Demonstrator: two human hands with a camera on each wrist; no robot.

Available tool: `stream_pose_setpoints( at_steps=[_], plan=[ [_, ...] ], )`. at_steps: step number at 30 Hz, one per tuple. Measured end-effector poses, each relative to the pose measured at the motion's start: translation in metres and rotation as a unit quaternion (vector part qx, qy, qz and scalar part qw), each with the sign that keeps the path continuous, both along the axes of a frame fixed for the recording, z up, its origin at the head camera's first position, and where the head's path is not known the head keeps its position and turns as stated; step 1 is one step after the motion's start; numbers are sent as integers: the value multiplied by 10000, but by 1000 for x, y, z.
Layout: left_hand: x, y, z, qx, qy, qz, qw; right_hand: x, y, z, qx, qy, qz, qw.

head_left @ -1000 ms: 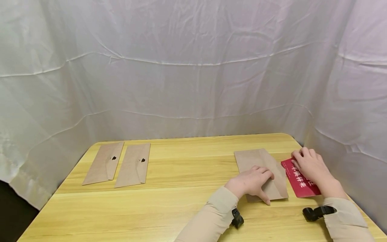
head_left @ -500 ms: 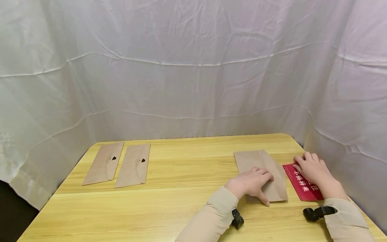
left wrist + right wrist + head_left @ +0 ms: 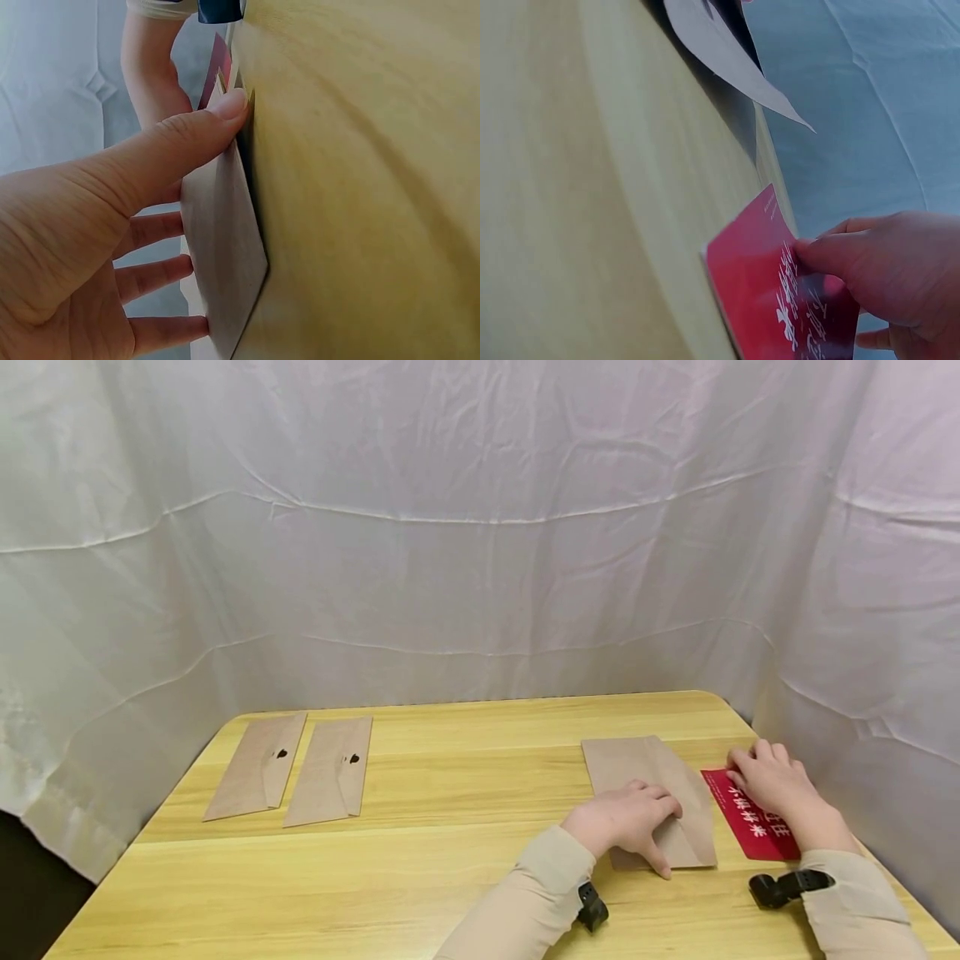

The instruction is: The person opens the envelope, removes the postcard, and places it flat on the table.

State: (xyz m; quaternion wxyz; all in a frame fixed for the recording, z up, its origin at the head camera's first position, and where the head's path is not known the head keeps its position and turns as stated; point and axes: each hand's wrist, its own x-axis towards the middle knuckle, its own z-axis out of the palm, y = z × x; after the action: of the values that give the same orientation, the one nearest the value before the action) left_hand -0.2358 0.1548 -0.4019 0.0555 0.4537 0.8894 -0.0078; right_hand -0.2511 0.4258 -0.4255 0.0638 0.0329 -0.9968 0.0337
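Observation:
My left hand rests with fingers spread on a brown paper envelope at the right side of the table. In the left wrist view the thumb lies at the edge of the envelope, and the straight fingertips touch its surface. The envelope's flap stands lifted in the right wrist view. Just right of it, my right hand pinches a red card with white Chinese lettering. Its thumb presses the face of the card; the hand covers the card's far right part.
Two closed brown envelopes, one farther left and one beside it, lie at the table's left, each with a small black mark. The wooden table is bounded behind and at the sides by a pale curtain.
My right hand and the red card have shifted slightly right and toward me. The envelope under my left hand has slid a little nearer; the left hand has moved only slightly.

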Motion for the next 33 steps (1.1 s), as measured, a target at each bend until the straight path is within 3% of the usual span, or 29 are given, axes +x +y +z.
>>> stream_pose_setpoints(
  at_steps=[17,27,33],
  plan=[
    [1,0,-2,-103,68,12,9999,-4,-3,-1,-243,-197,-121,9994],
    [-1,-1,-5,-138,66,-62,9999,-5,-8,3,-117,-231,-151,9995],
    [2,2,-8,-208,255,79,9994,-6,-12,7,-138,-390,-196,9990]
  ],
)
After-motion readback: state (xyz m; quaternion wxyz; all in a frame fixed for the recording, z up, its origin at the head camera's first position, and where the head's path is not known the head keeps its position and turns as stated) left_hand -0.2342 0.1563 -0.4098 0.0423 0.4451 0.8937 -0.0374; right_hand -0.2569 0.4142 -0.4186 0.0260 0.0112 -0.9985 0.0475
